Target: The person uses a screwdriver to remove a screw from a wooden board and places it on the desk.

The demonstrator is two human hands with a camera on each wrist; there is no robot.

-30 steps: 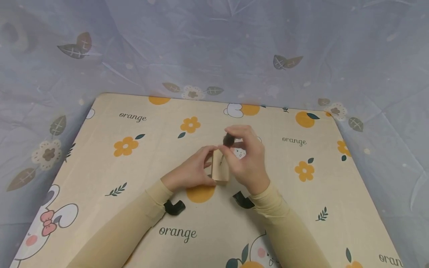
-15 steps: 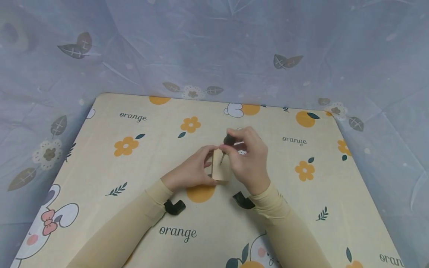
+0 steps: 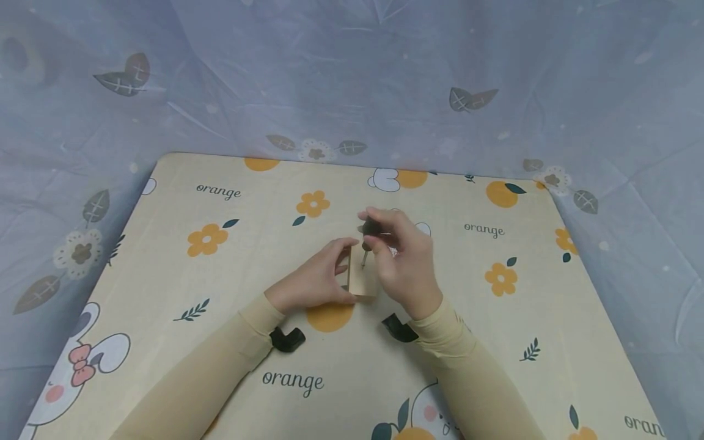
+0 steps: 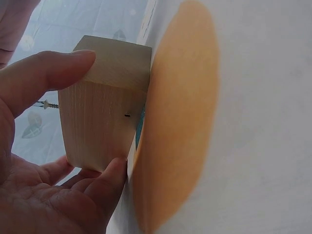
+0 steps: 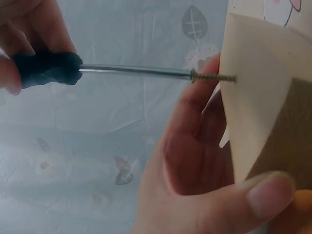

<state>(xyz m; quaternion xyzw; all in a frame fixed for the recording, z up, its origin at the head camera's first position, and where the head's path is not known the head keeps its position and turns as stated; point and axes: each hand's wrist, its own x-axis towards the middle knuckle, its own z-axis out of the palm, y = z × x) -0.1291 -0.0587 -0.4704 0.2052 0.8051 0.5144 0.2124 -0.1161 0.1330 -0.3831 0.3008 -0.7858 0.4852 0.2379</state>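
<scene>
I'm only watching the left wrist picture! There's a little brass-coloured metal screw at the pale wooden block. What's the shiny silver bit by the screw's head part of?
Observer: A dark-handled screwdriver with a long silver metal shaft.
Operator: Ooh! Who's got the handle?
Observer: The person's bare right hand grips it.
Operator: I see one big orange circle printed underneath. Are there other pictures?
Observer: Yes, the cream printed table cover has yellow-orange flowers too.

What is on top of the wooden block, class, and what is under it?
A screw stands on the wooden block, a screwdriver at its head. Printed cloth lies beneath; its pattern there is covered.
</scene>
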